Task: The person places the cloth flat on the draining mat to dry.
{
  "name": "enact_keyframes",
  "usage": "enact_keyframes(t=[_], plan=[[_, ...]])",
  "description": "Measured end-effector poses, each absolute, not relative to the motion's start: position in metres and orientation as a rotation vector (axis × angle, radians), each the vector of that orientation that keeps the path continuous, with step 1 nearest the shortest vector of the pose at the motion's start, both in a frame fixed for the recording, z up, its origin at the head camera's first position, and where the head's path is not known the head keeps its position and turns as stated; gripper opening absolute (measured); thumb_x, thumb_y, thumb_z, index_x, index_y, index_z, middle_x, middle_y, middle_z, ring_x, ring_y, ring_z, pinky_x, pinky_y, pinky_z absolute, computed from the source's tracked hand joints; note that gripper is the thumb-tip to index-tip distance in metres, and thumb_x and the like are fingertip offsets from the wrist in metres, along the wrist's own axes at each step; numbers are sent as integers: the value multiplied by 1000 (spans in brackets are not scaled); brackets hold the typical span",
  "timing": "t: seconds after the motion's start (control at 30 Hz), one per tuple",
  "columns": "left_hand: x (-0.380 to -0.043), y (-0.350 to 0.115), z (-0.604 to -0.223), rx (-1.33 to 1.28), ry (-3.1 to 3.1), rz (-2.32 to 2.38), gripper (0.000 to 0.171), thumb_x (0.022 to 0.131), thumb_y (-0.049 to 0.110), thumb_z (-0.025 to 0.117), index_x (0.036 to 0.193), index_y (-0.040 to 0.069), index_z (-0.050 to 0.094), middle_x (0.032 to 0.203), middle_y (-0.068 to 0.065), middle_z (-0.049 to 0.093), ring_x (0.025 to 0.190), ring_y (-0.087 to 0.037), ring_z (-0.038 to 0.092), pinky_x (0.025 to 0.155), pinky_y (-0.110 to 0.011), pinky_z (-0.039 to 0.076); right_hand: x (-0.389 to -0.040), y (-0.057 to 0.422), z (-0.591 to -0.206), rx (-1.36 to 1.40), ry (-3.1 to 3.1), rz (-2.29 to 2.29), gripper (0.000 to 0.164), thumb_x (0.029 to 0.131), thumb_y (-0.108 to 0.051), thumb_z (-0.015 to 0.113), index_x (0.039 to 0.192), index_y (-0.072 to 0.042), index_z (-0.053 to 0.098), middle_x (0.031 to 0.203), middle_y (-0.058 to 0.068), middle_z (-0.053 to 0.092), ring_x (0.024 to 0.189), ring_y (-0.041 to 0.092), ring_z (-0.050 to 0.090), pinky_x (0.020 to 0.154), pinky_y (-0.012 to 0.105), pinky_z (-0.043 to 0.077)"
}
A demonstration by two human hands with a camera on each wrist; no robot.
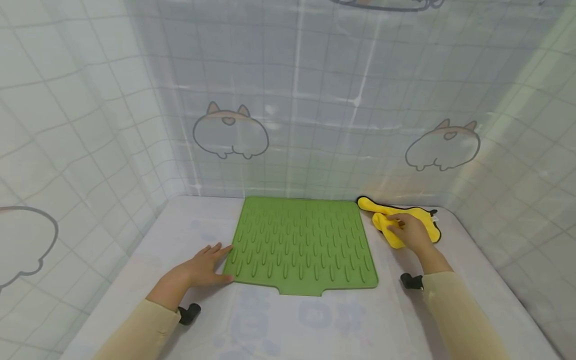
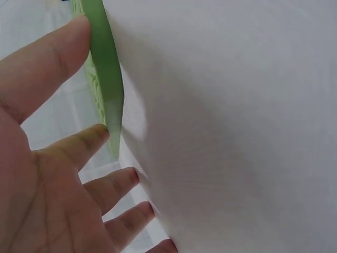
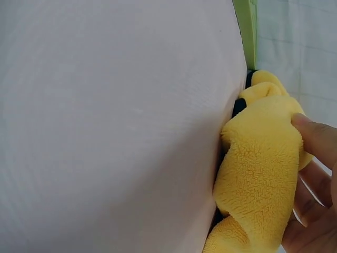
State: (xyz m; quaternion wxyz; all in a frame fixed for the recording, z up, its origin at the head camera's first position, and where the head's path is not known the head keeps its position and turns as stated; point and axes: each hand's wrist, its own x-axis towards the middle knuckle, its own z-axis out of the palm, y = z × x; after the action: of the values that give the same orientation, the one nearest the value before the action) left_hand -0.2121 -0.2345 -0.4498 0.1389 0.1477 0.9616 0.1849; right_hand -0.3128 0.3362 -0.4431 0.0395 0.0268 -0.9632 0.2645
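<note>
On a white table [image 1: 360, 322], a ridged green mat [image 1: 300, 245] is touched at its left edge by the spread, ungripping fingers of the left hand [image 1: 200, 267]. Just beside its right edge, a rumpled yellow cloth [image 1: 426, 219] is pinched by the right hand [image 1: 414, 232].

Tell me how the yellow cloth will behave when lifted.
The yellow cloth will probably droop, as it lies bunched and folded. Its fuzzy pile suggests it won't slip easily. Its flat, spread part looks thin, so it is likely light.
</note>
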Motion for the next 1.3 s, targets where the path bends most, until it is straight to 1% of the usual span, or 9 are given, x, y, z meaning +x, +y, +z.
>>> enact_keyframes(t=[0.17, 0.37, 0.6, 0.83, 1.0, 1.2, 1.3], plan=[[-212, -235, -450, 421, 2772, 530, 93, 87, 52, 73, 155, 4, 33, 156, -34, 25, 140, -62, 18, 106, -76, 23, -311, 338, -442, 75, -2921, 783, 29, 97, -19, 69, 120, -1, 70, 122, 24, 63, 105, 39, 59, 79, 46, 54], [-212, -234, -447, 423, 2767, 551, 92, 87, 51, 74, 155, 3, 34, 156, -35, 24, 140, -63, 17, 106, -77, 23, -309, 337, -440, 83, -2889, 781, 25, 97, -19, 69, 114, 0, 72, 114, 22, 66, 100, 37, 61, 76, 45, 55], [-213, -234, -446, 402, 2756, 548, 93, 87, 52, 73, 156, 5, 33, 158, -33, 23, 142, -60, 16, 107, -76, 22, -305, 336, -438, 95, -2881, 750, 20, 96, -17, 70, 107, -1, 72, 103, 19, 66, 91, 33, 60, 70, 40, 51], [-213, -232, -444, 413, 2752, 546, 92, 87, 50, 73, 156, 4, 33, 157, -33, 24, 142, -60, 17, 106, -76, 22, -294, 332, -429, 112, -2872, 731, 16, 96, -17, 69, 103, -3, 71, 98, 16, 65, 90, 32, 59, 73, 43, 50], [-213, -232, -443, 408, 2753, 547, 92, 87, 50, 74, 155, 3, 33, 157, -34, 24, 142, -60, 17, 107, -76, 23, -287, 329, -423, 117, -2828, 759, 15, 96, -17, 68, 102, -3, 71, 97, 16, 66, 89, 33, 60, 72, 44, 49], [-214, -235, -446, 398, 2750, 540, 93, 87, 51, 73, 156, 4, 33, 157, -34, 24, 142, -60, 17, 107, -75, 23, -280, 325, -419, 117, -2751, 844, 16, 96, -17, 69, 101, -1, 70, 101, 20, 67, 96, 38, 62, 78, 49, 54], [-214, -236, -447, 391, 2750, 540, 92, 87, 52, 72, 156, 5, 32, 158, -33, 23, 142, -59, 16, 108, -75, 22, -277, 319, -416, 108, -2714, 872, 17, 96, -17, 69, 102, -1, 70, 102, 20, 67, 97, 38, 63, 80, 51, 55]])
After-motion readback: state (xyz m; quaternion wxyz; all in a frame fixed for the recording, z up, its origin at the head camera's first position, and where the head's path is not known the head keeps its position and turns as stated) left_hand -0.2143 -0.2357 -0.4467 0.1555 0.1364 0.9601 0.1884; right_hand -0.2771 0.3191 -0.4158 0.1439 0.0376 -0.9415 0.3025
